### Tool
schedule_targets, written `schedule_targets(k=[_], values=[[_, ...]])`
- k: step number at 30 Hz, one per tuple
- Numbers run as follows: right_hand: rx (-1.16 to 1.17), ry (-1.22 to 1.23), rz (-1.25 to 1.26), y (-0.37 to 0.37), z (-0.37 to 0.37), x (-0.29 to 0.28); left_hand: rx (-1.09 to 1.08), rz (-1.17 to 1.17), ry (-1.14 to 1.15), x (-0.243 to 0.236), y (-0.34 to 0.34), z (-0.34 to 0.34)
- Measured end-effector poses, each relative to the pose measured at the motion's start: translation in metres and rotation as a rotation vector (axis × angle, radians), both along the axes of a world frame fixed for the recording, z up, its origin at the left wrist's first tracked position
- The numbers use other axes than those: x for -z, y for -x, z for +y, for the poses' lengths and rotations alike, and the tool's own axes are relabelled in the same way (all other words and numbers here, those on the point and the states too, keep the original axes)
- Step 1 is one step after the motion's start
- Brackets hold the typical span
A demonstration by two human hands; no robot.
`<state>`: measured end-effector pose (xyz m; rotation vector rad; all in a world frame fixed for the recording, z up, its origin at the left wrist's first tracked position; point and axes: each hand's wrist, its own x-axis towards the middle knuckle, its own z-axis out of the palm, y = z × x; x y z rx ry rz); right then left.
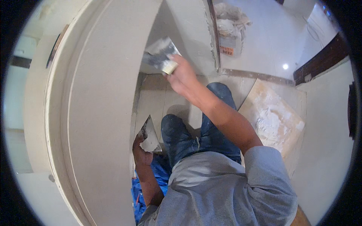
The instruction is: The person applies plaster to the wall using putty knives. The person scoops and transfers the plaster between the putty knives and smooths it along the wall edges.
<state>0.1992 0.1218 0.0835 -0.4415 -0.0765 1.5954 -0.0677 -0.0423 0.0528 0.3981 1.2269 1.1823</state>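
My right hand (183, 75) is closed round the handle of a wide putty knife (164, 47), whose blade carries pale filler. The blade is up at the whitish wall (190, 34) in front of me; whether it touches cannot be made out. Lower down on the left, my left hand (143, 153) grips a second putty knife (151, 140). Its pointed blade is smeared with white filler, and its handle is mostly hidden. A pale wall edge (103, 98) rises right beside the left hand.
On the floor to my right lies a board (257, 94) with a heap of white filler (273, 126). A plastic bag (230, 32) stands beyond the wall's end. Blue sheeting (137, 196) lies by my left forearm. A dark door frame (320, 58) borders the far right.
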Motion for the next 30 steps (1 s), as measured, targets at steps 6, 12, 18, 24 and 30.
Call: schedule_targets(k=[6,12,18,24,30], values=[[-0.037,0.003,0.210,0.014,0.055,-0.026,-0.043,-0.067,0.025,0.003,0.025,0.000],[-0.099,-0.184,0.389,0.025,0.106,-0.018,0.063,0.041,-0.031,0.008,0.017,0.002],[-0.049,-0.243,0.620,0.025,0.152,-0.008,0.013,-0.069,0.068,0.007,0.032,-0.003],[-0.055,-0.213,0.837,0.001,0.181,-0.003,-0.071,0.147,0.086,-0.007,-0.006,0.005],[-0.088,-0.172,0.958,-0.001,0.142,0.010,-0.054,0.089,0.005,0.007,0.018,-0.003]])
